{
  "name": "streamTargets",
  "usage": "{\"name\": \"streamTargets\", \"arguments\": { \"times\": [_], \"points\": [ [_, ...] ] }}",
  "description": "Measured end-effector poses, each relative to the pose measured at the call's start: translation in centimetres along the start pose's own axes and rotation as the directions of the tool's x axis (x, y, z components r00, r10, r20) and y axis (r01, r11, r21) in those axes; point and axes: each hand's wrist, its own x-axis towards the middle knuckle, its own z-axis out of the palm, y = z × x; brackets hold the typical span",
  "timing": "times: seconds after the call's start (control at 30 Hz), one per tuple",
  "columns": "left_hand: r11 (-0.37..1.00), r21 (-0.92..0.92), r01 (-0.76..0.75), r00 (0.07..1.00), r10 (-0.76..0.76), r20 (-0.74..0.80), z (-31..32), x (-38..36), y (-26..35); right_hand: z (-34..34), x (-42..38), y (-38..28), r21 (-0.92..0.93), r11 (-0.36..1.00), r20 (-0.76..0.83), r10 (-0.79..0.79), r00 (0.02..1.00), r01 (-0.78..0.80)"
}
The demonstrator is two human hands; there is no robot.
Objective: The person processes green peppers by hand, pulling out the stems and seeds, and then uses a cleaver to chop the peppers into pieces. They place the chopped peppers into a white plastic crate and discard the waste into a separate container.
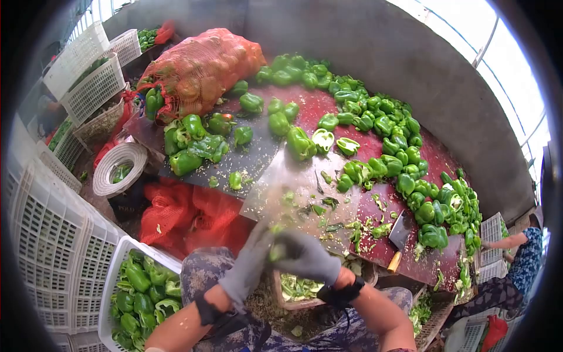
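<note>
Head view. Both gloved hands, left hand (249,261) and right hand (309,253), meet just off the near edge of the surface (280,179). The green pepper (277,253) is between them, blurred; both grips are around it, though which one is clamped cannot be told. A knife (401,233) lies towards the near right corner, handle at the edge, untouched. Loose peppers (384,124) line the far and right edges; a mesh sack (202,67) occupies the far left corner. A white crate (107,311) containing peppers stands off the near left corner. Step in hand, as judged: working one pepper by hand. The next move calls for a secure two-handed hold.
</note>
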Motion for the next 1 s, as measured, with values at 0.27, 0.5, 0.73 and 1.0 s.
{"name": "streamTargets", "arguments": {
  "times": [0.27, 0.5, 0.73, 1.0],
  "points": [
    [0.652, 0.623, -0.431, 0.900, 0.361, 0.245, 0.1, -1.8, -3.1, 1.7, -4.0, -1.1, -0.025, 0.982, 0.115, 0.188, 0.975, -0.186],
    [0.695, 0.624, -0.356, 0.885, 0.465, -0.013, 0.5, -2.3, -1.0, -0.1, -5.7, 0.0, -0.506, 0.859, -0.358, -0.131, 0.925, -0.074],
    [0.651, 0.680, -0.337, 0.720, 0.644, -0.260, -4.5, -8.1, 6.8, -5.8, -1.0, 9.2, -0.613, 0.783, -0.174, -0.008, 0.985, -0.102],
    [-0.043, 0.837, 0.546, 0.546, 0.775, -0.317, -23.6, -17.4, 2.1, -10.9, 21.8, 17.1, -0.681, 0.637, -0.558, -0.130, 0.819, -0.363]
  ]
}}
